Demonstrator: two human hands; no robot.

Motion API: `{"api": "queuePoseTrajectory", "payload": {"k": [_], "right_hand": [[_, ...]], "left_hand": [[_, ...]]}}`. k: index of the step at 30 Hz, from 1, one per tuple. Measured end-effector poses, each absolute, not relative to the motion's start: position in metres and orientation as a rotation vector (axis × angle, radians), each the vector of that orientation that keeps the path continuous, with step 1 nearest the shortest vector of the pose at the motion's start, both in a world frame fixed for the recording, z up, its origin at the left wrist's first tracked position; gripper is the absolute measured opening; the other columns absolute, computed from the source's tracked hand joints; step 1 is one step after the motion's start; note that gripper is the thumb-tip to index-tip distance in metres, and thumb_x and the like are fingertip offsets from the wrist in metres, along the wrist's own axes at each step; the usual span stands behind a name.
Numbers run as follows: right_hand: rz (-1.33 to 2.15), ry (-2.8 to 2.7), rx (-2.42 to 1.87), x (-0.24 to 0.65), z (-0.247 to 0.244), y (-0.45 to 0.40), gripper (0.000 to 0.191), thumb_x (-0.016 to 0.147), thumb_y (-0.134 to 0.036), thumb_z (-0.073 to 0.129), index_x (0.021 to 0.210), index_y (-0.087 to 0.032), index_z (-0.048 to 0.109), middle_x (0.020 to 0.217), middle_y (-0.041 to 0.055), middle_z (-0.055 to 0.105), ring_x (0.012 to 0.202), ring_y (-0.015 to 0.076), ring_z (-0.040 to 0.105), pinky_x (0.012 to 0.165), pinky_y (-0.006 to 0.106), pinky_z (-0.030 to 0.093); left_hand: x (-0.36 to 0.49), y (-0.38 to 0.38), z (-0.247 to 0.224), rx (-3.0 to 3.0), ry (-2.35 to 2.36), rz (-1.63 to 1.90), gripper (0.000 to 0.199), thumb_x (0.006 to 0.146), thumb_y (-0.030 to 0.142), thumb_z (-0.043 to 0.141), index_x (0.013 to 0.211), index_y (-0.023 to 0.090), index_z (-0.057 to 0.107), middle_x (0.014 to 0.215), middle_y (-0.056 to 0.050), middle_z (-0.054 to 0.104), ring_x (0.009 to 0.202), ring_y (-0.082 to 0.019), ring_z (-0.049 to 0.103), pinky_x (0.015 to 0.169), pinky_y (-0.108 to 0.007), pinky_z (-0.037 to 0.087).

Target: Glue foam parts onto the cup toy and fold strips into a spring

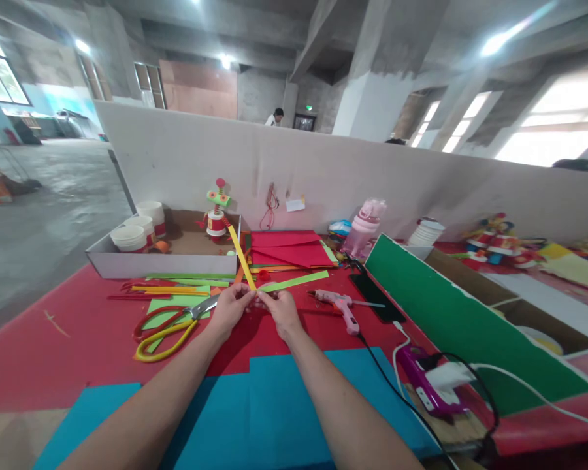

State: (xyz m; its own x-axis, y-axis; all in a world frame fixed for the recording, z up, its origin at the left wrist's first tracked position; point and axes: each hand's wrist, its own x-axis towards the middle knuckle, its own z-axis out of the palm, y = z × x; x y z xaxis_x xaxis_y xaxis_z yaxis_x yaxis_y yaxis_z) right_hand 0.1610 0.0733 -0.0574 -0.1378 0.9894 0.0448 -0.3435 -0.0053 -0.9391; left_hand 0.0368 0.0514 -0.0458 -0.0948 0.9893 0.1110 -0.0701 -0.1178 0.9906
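Between my two hands a yellow paper strip [242,258] and a light green paper strip [296,281] meet at one end, forming a V. My left hand [232,307] pinches the joint near the yellow strip's lower end. Close beside it, my right hand [281,310] pinches the green strip's near end. The exact overlap of the strips is hidden by my fingertips. Scissors [169,326] with red and yellow handles lie left of my left hand, their blades reaching toward it. To the right of my right hand rests a pink hot glue gun [340,307].
A shallow box [164,264] with paper cups and a paper-cup robot figure [216,222] stands back left. Red paper sheets [289,249] lie behind my hands, blue sheets [284,405] under my forearms. A phone [375,297], purple power strip [428,382], cords and green board [451,326] occupy the right.
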Motion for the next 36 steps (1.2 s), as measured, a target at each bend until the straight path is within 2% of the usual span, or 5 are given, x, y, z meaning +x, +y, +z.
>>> {"api": "queuePoseTrajectory", "payload": {"k": [13,25,29,33,36], "right_hand": [[1.157,-1.031,-0.999,0.178,-0.056,0.088,0.038,0.063,-0.051,0.073,0.058,-0.016,0.058,0.051,-0.0009,0.059,0.049,0.0143,0.059,0.051,0.025,0.046],[0.514,-1.009,-1.092,0.217,-0.032,0.093,0.040,0.080,-0.054,0.057,0.063,-0.018,0.057,0.054,-0.0001,0.061,0.056,0.0158,0.062,0.064,0.027,0.048],[0.614,-0.849,-0.951,0.219,-0.022,0.090,0.037,0.083,-0.055,0.053,0.076,-0.019,0.057,0.054,-0.0043,0.056,0.050,0.0132,0.057,0.056,0.025,0.048],[0.902,-0.722,-0.787,0.207,-0.030,0.092,0.045,0.086,-0.061,0.041,0.080,-0.019,0.056,0.063,-0.0005,0.061,0.048,0.0112,0.055,0.049,0.024,0.049],[1.173,-0.839,-0.797,0.190,-0.045,0.091,0.038,0.078,-0.057,0.056,0.075,-0.019,0.056,0.062,-0.0008,0.062,0.046,0.0101,0.054,0.047,0.023,0.049]], "left_hand": [[0.035,0.052,-0.050,1.195,1.190,1.378,0.034,0.068,0.046,0.069,0.068,0.017,0.051,0.052,0.004,0.054,0.047,-0.009,0.048,0.049,-0.022,0.038],[0.034,0.054,-0.051,1.166,1.163,1.389,0.034,0.067,0.044,0.070,0.066,0.017,0.050,0.052,0.004,0.053,0.047,-0.009,0.047,0.049,-0.022,0.038],[0.033,0.053,-0.051,1.166,1.153,1.389,0.032,0.068,0.043,0.070,0.065,0.017,0.051,0.052,0.004,0.052,0.047,-0.009,0.047,0.049,-0.022,0.037],[0.034,0.052,-0.050,1.150,1.126,1.416,0.029,0.070,0.039,0.070,0.067,0.016,0.053,0.053,0.003,0.053,0.047,-0.008,0.047,0.049,-0.021,0.036],[0.035,0.051,-0.048,1.134,1.105,1.439,0.028,0.070,0.038,0.070,0.067,0.016,0.054,0.052,0.003,0.054,0.048,-0.008,0.047,0.050,-0.021,0.037]]}}
